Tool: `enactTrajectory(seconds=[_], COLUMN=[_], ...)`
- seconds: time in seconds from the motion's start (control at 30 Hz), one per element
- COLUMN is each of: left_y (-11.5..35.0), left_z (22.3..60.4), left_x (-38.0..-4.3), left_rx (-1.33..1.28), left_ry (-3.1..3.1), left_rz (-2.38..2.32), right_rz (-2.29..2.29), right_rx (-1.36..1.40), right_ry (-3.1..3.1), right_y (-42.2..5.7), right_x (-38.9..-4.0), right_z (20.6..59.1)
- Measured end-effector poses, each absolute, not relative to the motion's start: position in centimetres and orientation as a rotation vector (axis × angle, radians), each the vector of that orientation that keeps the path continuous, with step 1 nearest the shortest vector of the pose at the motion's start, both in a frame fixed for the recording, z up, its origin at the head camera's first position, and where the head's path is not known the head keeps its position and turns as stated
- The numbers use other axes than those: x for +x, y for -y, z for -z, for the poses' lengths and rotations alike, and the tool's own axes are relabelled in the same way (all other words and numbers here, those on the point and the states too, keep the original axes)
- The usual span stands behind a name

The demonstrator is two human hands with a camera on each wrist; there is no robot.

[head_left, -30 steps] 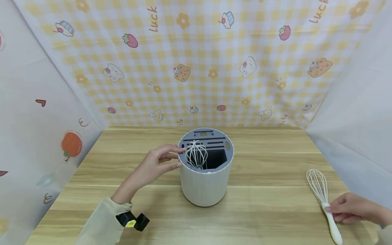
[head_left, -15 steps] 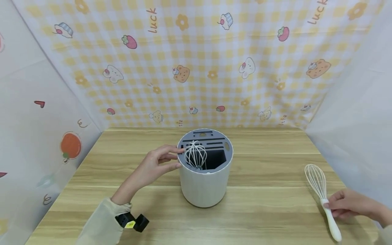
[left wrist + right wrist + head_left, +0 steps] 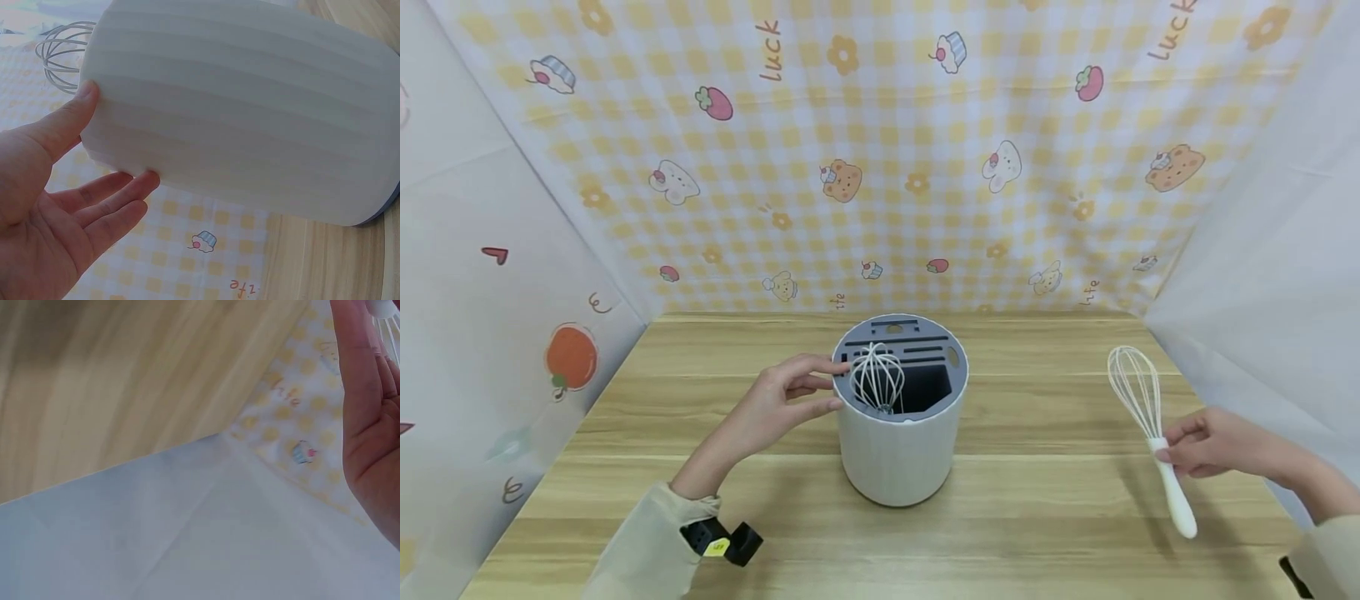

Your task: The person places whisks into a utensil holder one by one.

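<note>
In the head view, a white round utensil holder (image 3: 898, 467) with a grey slotted top stands upright on the table. A balloon whisk (image 3: 877, 375) is in its large opening, wire loops up; its handle is hidden. My left hand (image 3: 786, 396) rests on the holder's left rim, fingers fairly straight; the left wrist view has the thumb (image 3: 87, 94) touching the wall. On the right, my right hand (image 3: 1228, 446) pinches a second white whisk (image 3: 1176, 500) by the upper handle, above the table, loops pointing away. Only part of that hand shows in the right wrist view.
The wooden table (image 3: 1037, 533) meets a yellow checked cloth (image 3: 917, 125) at the back. White sheets stand at the left and right (image 3: 1277, 292) sides. Several narrow slots (image 3: 898, 340) lie behind the holder's large opening.
My right hand has lifted the second whisk off the table and moved it left and away from me. My left hand and the holder have stayed in place.
</note>
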State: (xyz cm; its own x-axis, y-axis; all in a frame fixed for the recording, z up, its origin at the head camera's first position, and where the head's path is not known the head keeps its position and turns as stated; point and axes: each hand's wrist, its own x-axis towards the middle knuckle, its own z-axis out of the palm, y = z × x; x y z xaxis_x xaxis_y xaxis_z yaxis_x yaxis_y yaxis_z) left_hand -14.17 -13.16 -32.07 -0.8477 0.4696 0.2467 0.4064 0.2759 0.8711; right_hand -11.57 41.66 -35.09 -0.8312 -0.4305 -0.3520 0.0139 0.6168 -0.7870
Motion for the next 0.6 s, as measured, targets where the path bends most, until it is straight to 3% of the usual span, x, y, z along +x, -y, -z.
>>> enactTrajectory(seconds=[0.17, 0.6], left_y=[13.2, 13.2], left_z=[32.1, 32.1], left_x=[-14.2, -14.2], left_rx=[0.844, 0.852], left_ry=[-2.458, -2.464], left_rz=[-1.658, -1.648], right_rz=[1.114, 1.012], right_rx=[-0.307, -0.588], right_ry=[-2.370, -2.556], right_y=[-39.5, -34.1], right_x=[-12.1, -13.6], right_z=[33.3, 29.3])
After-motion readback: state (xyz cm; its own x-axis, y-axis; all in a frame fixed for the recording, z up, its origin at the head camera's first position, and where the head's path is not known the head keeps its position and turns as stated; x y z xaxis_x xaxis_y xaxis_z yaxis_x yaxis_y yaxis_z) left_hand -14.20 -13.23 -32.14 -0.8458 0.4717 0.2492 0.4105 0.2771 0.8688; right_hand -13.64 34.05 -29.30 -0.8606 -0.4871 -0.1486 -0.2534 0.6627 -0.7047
